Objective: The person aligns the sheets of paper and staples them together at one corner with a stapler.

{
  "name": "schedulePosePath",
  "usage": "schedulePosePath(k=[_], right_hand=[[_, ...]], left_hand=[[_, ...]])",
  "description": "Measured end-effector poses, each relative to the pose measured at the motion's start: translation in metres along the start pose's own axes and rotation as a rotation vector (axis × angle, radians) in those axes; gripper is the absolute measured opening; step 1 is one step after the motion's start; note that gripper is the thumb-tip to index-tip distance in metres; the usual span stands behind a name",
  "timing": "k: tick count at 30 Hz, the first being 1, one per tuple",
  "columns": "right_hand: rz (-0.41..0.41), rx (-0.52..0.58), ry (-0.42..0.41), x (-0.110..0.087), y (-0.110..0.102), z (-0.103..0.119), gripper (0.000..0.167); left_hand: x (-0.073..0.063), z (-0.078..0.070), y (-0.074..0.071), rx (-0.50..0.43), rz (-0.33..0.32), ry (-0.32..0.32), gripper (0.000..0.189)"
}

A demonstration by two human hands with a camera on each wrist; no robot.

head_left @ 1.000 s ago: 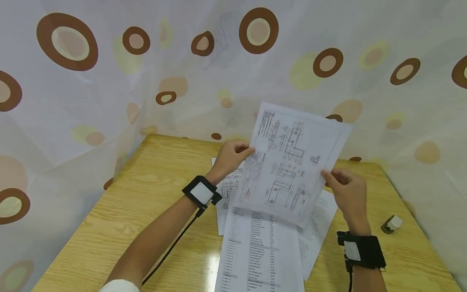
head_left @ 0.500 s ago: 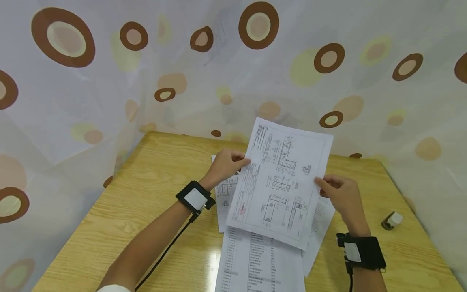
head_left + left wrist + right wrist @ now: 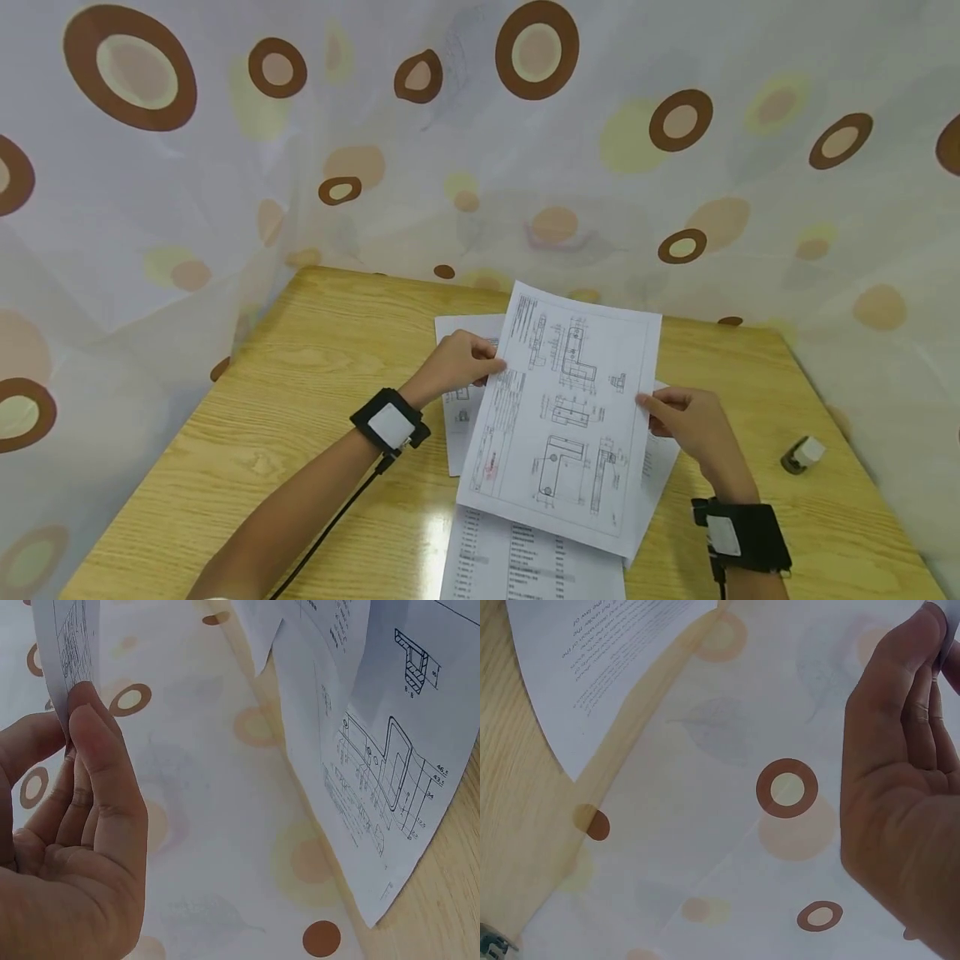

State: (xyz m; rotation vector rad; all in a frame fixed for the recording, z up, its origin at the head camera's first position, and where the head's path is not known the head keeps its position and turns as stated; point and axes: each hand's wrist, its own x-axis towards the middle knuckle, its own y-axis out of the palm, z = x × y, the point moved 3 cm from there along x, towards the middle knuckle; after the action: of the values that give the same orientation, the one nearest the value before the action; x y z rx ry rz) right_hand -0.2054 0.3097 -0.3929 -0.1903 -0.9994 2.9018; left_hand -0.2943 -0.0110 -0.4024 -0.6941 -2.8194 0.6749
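Observation:
A sheet of paper [image 3: 562,425] printed with technical drawings is held up between both hands, tilted over other papers. My left hand [image 3: 459,364] pinches its left edge between thumb and fingers; the left wrist view shows the left hand [image 3: 82,817] gripping that edge. At the opposite edge my right hand [image 3: 693,425] pinches the sheet the same way. In the right wrist view only a sliver of paper shows beyond the right hand [image 3: 904,742]. Beneath lie a printed list [image 3: 532,567], another drawing sheet [image 3: 457,433] and a page of text [image 3: 660,467], all partly covered.
The papers lie on a wooden table [image 3: 300,400]. A small dark bottle with a white cap [image 3: 802,454] stands near the right edge. A pale curtain with brown rings [image 3: 465,150] hangs behind and at both sides. A cable [image 3: 330,525] runs along the left forearm.
Both hands have lowered the drawing sheet toward the papers and slightly left. It now covers more of the printed list, and more of the drawing sheet's top behind it shows.

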Motion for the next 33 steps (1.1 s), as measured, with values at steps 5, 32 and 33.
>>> schedulePosePath(k=[5,32,33], right_hand=[[0.064,-0.024,0.023,-0.001,0.005,-0.005,0.044],[0.155,-0.166,0.050,-0.005,0.022,-0.007,0.029],[0.160,-0.173,0.044,-0.004,0.023,-0.008,0.029]], left_hand=[[-0.007,0.001,0.002,0.012,0.054,-0.017,0.023],[-0.019,0.021,0.015,0.123,0.171,-0.048,0.025],[-0.020,0.022,0.016,0.128,0.180,-0.052,0.026]])
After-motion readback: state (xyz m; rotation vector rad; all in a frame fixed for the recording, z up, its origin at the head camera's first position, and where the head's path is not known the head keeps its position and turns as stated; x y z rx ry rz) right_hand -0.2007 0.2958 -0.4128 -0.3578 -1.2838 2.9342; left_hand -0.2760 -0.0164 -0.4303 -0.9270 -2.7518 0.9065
